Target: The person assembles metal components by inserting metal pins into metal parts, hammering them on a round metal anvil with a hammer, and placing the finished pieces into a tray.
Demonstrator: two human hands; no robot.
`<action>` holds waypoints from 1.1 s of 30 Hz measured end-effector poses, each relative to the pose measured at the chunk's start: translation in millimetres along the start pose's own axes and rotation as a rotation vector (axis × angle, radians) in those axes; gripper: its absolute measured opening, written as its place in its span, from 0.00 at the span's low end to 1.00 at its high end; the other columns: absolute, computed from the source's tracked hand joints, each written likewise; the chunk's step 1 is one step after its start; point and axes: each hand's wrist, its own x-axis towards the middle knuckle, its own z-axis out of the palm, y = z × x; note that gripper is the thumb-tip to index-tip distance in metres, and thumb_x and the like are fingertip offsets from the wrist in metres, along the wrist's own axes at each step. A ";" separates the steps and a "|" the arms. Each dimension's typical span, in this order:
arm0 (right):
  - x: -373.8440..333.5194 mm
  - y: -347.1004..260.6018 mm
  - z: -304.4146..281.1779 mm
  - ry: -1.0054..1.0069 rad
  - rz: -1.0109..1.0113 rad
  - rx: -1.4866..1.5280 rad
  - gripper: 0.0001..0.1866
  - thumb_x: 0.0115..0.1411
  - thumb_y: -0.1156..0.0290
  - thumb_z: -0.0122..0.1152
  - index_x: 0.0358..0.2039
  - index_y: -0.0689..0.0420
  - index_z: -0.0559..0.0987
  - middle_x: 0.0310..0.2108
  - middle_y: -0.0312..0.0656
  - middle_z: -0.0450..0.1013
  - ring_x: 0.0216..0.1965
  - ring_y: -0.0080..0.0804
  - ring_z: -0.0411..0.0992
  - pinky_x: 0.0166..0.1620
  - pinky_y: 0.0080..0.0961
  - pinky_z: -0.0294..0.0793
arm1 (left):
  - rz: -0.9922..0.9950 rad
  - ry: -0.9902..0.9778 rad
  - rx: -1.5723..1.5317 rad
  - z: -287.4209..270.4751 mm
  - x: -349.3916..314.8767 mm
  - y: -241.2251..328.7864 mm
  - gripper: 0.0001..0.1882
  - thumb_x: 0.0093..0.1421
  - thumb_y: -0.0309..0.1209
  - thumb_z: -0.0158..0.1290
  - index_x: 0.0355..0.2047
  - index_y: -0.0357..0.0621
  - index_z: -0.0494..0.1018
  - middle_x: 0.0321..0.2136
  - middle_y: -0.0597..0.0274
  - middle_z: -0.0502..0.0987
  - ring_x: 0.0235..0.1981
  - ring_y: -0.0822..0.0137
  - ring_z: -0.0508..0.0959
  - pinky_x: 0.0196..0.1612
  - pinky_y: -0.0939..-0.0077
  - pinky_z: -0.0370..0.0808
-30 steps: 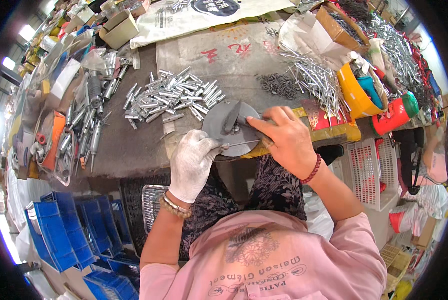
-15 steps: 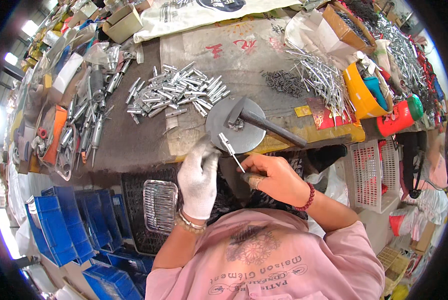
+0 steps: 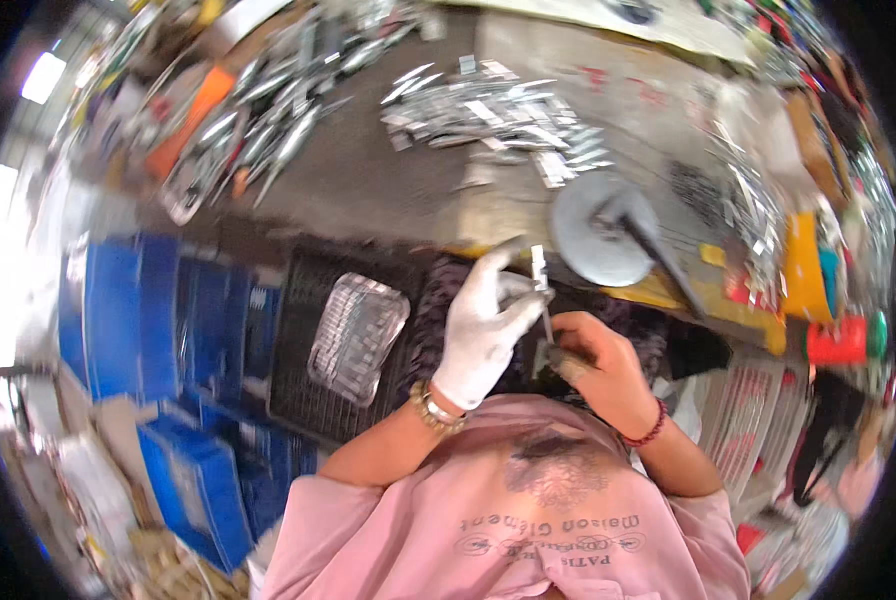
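A slim silver metal piece with a thick barrel end and a thin shaft (image 3: pixel 540 268) stands nearly upright between my two hands, in front of the bench edge. My left hand (image 3: pixel 480 335), in a white glove with darkened fingertips, closes thumb and fingers around its middle while the index finger points up. My bare right hand (image 3: pixel 606 362), with dark covers on its fingertips, pinches the lower end of the shaft. Beyond them a round grey metal block (image 3: pixel 586 235) sits on the bench, and a hammer (image 3: pixel 651 250) lies across it. Motion blurs the view.
Silver barrel parts (image 3: pixel 508 115) are heaped on the bench (image 3: pixel 388 185). Dark small pieces (image 3: pixel 698 185) and thin rods (image 3: pixel 753 200) lie to the right. At my left, a foil tray (image 3: pixel 360 338) of metal pieces rests on a black crate (image 3: pixel 303 385), near blue bins (image 3: pixel 193 480).
My view has swung left, so the bench appears farther right. My left hand has come onto the metal piece, which now stands more upright; my right hand still pinches its shaft.
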 end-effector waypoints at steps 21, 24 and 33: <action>18.6 25.3 27.4 -0.325 0.205 -0.011 0.24 0.68 0.88 0.63 0.63 0.60 0.80 0.45 0.39 0.82 0.48 0.23 0.78 0.54 0.23 0.77 | -0.318 1.159 0.603 -350.4 -138.6 -249.8 0.29 0.58 0.28 0.69 0.59 0.35 0.79 0.49 0.44 0.86 0.51 0.48 0.86 0.59 0.61 0.79; 18.8 28.0 25.6 -0.310 0.228 -0.010 0.24 0.67 0.89 0.62 0.63 0.61 0.81 0.47 0.40 0.82 0.49 0.23 0.79 0.55 0.23 0.78 | -0.362 1.113 0.667 -343.1 -123.7 -231.9 0.28 0.61 0.27 0.67 0.63 0.37 0.78 0.49 0.46 0.87 0.50 0.52 0.86 0.55 0.61 0.80; 14.7 31.7 23.3 -0.269 0.176 0.002 0.23 0.71 0.87 0.56 0.63 0.57 0.81 0.46 0.36 0.82 0.44 0.20 0.80 0.46 0.19 0.79 | -0.159 1.154 0.618 -352.4 -123.8 -214.1 0.25 0.67 0.32 0.66 0.61 0.33 0.77 0.43 0.50 0.85 0.45 0.61 0.84 0.51 0.65 0.80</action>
